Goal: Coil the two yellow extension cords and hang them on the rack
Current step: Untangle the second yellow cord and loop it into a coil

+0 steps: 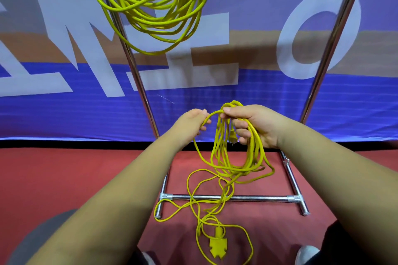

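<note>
Right hand [258, 123]: coil [255, 157] gripped.
Left hand [190, 123]: strand [213, 113] pinched.
Risk: floor slack [189, 187] may be caught on rack crossbar [258, 198].

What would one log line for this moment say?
first cord: coiled, hanging | second cord: partly coiled, tail on floor | right hand: grips coil | left hand: pinches strand

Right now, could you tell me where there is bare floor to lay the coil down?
Floor left of the rack foot is bare, up to the banner. Loose cord and its socket crowd the middle, over the crossbar.
</note>
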`<state>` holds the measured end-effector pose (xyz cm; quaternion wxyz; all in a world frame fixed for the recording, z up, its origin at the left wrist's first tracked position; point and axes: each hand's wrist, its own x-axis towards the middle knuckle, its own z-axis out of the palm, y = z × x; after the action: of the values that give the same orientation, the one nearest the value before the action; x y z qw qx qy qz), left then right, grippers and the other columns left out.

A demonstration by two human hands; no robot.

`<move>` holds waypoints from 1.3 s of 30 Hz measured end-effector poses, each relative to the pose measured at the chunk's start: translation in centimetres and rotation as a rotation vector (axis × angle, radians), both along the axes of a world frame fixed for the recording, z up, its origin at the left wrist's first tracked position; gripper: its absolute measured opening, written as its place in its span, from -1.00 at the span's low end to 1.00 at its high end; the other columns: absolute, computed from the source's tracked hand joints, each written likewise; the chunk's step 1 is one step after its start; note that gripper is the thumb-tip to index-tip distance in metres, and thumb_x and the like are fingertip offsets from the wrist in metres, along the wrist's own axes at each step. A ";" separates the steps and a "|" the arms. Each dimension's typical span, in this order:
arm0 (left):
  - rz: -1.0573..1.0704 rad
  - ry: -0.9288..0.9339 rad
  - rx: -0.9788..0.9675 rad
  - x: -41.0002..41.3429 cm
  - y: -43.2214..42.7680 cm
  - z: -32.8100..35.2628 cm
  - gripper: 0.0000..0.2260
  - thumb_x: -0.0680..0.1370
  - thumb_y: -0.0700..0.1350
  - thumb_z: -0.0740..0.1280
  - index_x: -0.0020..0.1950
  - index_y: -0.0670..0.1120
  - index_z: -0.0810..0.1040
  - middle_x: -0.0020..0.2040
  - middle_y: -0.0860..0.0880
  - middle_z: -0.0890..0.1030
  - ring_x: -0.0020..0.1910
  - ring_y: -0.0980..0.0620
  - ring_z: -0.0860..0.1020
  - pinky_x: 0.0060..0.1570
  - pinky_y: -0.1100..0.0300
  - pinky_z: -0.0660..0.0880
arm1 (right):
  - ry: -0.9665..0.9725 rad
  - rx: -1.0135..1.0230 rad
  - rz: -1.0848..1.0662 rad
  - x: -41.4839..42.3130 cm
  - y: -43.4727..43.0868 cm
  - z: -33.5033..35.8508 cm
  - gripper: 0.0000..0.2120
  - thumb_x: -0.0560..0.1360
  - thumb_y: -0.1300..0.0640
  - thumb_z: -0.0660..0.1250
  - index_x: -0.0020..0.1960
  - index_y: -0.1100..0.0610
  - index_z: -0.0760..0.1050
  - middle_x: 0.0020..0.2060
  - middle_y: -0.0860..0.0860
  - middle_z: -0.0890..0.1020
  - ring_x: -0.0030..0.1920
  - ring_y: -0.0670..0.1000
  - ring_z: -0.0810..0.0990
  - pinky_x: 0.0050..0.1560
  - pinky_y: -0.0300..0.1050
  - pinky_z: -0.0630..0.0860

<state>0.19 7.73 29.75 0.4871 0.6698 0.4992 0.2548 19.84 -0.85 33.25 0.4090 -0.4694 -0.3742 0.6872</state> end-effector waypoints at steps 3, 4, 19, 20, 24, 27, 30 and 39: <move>-0.101 -0.291 -0.219 -0.8 0.0 -0.1 -0.59 0.58 -0.06 0.23 0.42 -0.02 0.56 0.33 -0.03 0.63 0.37 -0.03 0.54 0.16 0.06 0.37 | 0.029 0.010 0.047 -0.1 -0.1 0.3 -0.77 0.70 -0.04 0.30 0.01 0.11 0.55 -0.49 -0.06 0.32 -0.61 -0.13 0.29 -0.57 -0.24 0.32; -0.140 -0.449 -0.306 -1.2 0.0 -0.3 -0.48 0.51 -0.07 0.19 0.49 0.03 0.50 0.42 -0.02 0.58 0.45 -0.02 0.49 0.23 0.00 0.34 | 0.052 0.012 0.073 0.0 -0.1 0.4 -0.78 0.69 -0.05 0.30 0.01 0.10 0.53 -0.48 -0.07 0.33 -0.61 -0.14 0.29 -0.60 -0.26 0.28; -0.264 -0.130 0.208 1.1 -1.5 -0.8 -0.57 0.50 -0.16 0.54 0.32 0.10 0.56 0.07 0.13 0.70 0.02 0.21 0.64 0.00 0.30 0.55 | 0.132 -0.112 0.371 0.6 -0.2 1.0 -0.77 0.67 -0.02 0.24 -0.06 0.11 0.49 -0.53 -0.09 0.25 -0.67 -0.13 0.19 -0.62 -0.29 0.19; -0.246 -0.108 0.219 1.2 -1.6 -0.6 -0.68 0.52 -0.13 0.52 0.23 0.09 0.59 -0.02 0.14 0.69 -0.07 0.23 0.63 -0.09 0.33 0.53 | 0.121 -0.124 0.366 0.6 -0.2 1.0 -0.75 0.67 -0.05 0.24 -0.07 0.11 0.49 -0.54 -0.09 0.24 -0.67 -0.12 0.19 -0.62 -0.29 0.19; -0.172 -0.063 0.216 1.6 -1.7 -1.0 -0.91 0.58 -0.12 0.44 0.08 -0.04 0.64 -0.08 -0.04 0.71 -0.18 0.16 0.64 -0.12 0.17 0.60 | 0.050 -0.136 0.277 0.5 -0.1 0.8 -0.72 0.66 -0.11 0.29 -0.09 0.08 0.50 -0.49 -0.11 0.22 -0.64 -0.12 0.18 -0.61 -0.27 0.20; -0.062 -0.061 0.194 1.6 -1.3 -1.1 -0.93 0.60 -0.17 0.36 -0.04 -0.01 0.59 -0.23 -0.02 0.62 -0.33 0.08 0.63 -0.22 -0.01 0.64 | 0.054 -0.132 0.185 0.3 0.0 0.6 -0.82 0.58 -0.04 0.41 -0.08 0.06 0.53 -0.44 -0.11 0.23 -0.60 -0.15 0.22 -0.59 -0.27 0.26; 0.024 -0.100 0.198 1.6 -0.9 -0.8 -0.93 0.60 -0.20 0.28 -0.04 -0.05 0.53 -0.29 -0.08 0.56 -0.41 -0.02 0.54 -0.43 0.03 0.55 | 0.087 -0.127 0.167 -0.1 -0.3 0.4 -0.91 0.47 0.08 0.48 -0.19 0.06 0.63 -0.38 -0.07 0.39 -0.53 -0.16 0.38 -0.52 -0.27 0.45; 0.197 -0.105 0.222 0.9 1.0 -0.8 -0.86 0.59 -0.19 0.23 0.01 0.00 0.54 -0.28 -0.04 0.56 -0.40 0.04 0.49 -0.40 0.13 0.48 | -0.344 0.117 0.181 -0.1 -0.3 -1.9 -0.74 0.58 0.17 0.48 -0.15 0.07 0.40 -0.45 0.08 0.44 -0.39 0.12 0.57 -0.14 0.09 0.61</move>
<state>1.07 8.71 28.96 0.4080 0.6533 0.5050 0.3897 19.75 -1.12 31.38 0.3021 -0.5199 -0.5185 0.6080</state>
